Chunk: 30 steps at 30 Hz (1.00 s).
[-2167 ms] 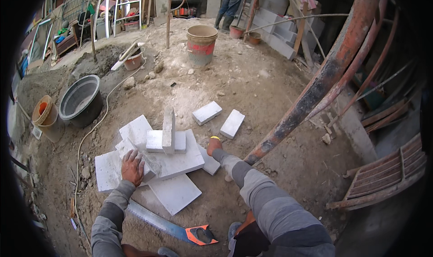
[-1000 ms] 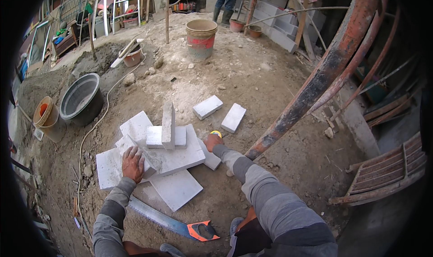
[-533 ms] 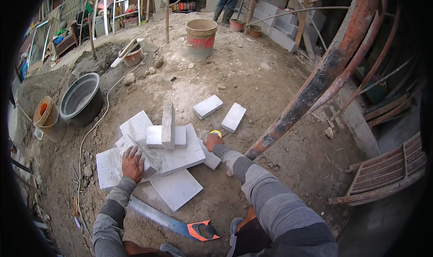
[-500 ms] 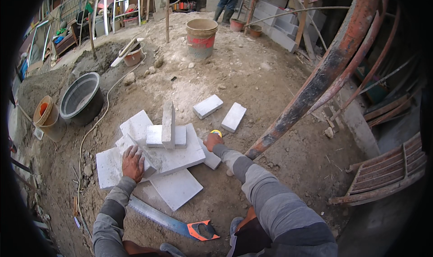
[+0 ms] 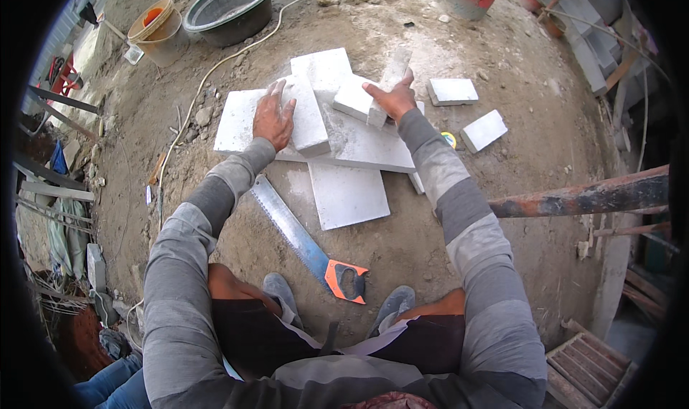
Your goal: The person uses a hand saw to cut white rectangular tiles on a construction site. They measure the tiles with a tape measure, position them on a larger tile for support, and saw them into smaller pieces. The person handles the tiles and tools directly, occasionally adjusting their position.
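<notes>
My left hand (image 5: pixel 274 118) lies with spread fingers on a white rectangular block (image 5: pixel 305 111), which rests across other pale blocks. My right hand (image 5: pixel 393 99) is closed around a narrow, greyer slab of block (image 5: pixel 394 70), thumb on one side and fingers on the other. Right beside that slab is a short white block (image 5: pixel 352 97), on top of a large flat block (image 5: pixel 366 145). A yellow tape measure (image 5: pixel 448 139) sits on the dirt by my right sleeve. Nearer to me lies a handsaw (image 5: pixel 305 240) with an orange and black handle.
Two small white blocks, one farther off (image 5: pixel 453 90) and one nearer (image 5: pixel 484 130), lie at the right. A black tub (image 5: pixel 231 14), a bucket (image 5: pixel 159 36) and a cable (image 5: pixel 209 75) are at the far left. A rusty pole (image 5: pixel 581 197) juts in from the right.
My right hand has left the tape measure and now grips the narrow slab. My left hand remains on its block. The view has tilted down toward my legs.
</notes>
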Tool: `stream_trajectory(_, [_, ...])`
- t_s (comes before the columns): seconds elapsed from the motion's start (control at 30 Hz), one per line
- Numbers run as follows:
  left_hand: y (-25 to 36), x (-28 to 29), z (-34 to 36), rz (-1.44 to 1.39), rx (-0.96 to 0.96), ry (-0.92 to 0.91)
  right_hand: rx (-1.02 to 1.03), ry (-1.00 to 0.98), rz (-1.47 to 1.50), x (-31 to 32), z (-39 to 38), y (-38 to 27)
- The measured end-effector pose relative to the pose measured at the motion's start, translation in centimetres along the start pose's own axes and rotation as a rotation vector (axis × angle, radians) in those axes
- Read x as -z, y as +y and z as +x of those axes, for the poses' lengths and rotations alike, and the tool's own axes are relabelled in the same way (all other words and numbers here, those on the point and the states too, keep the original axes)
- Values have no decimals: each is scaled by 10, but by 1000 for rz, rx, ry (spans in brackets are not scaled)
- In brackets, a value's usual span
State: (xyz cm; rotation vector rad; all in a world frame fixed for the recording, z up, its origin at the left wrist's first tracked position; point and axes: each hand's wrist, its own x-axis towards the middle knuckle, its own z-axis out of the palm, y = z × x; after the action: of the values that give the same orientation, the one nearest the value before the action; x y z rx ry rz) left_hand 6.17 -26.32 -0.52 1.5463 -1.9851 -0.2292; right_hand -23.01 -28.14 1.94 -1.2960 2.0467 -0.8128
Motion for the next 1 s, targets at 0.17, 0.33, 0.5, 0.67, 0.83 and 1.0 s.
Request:
stream_trajectory(0.17, [-9,-15,-9,51,-6,-79,-92,46,219,21,27,16])
stream_trajectory(0.33, [12,-25,14,42,59,-82,-151,240,-51,137,72,68])
stream_trajectory(0.5, [9,-37,11,147,68,19,-520,451,-439,135,53,125])
stream_trajectory(0.67, [9,-40,6,161,51,69,-670,421,-415,111,36,192])
stream_trajectory(0.83, [8,-40,5,120,20,71,-676,384,-492,116,53,207])
stream_trajectory(1.0, [6,-36,2,150,55,58,-263,437,-558,74,23,139])
